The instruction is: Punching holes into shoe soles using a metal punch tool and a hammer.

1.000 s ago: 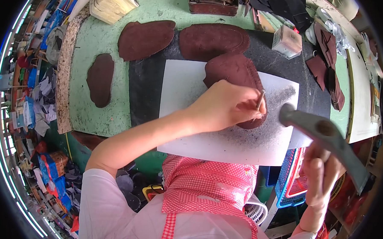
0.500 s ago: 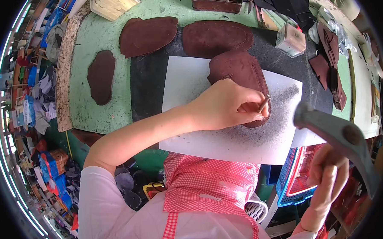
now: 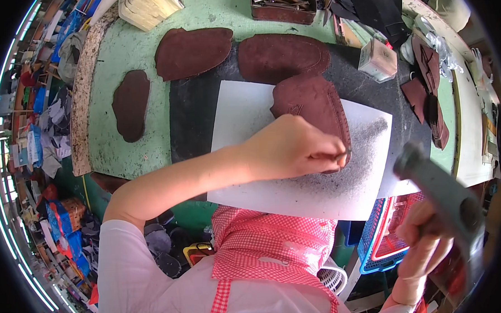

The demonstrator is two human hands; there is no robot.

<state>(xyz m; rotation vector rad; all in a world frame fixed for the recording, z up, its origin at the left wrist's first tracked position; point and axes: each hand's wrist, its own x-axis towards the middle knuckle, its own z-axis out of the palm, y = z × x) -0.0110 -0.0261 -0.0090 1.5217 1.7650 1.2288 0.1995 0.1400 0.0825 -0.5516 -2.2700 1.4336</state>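
four dark red leather pieces lie on the green table (image 3: 150, 155). one leather piece (image 3: 312, 106) lies on a white sheet (image 3: 319, 192), its long axis running from upper left to lower right. its lower end sits under the fingers of the left hand (image 3: 292, 149), which pinch a small tool (image 3: 346, 152) against it. the right hand (image 3: 424, 235) is clenched around one hammer (image 3: 439, 190), head pointing up-left, beside the sheet.

A person's left hand (image 3: 295, 149) pins a dark red leather piece (image 3: 312, 106) to a white sheet (image 3: 248, 114) on a green workbench (image 3: 128, 50). The right hand (image 3: 425, 241) grips a raised hammer (image 3: 439, 190). Three more leather cutouts (image 3: 193, 50) lie beyond.
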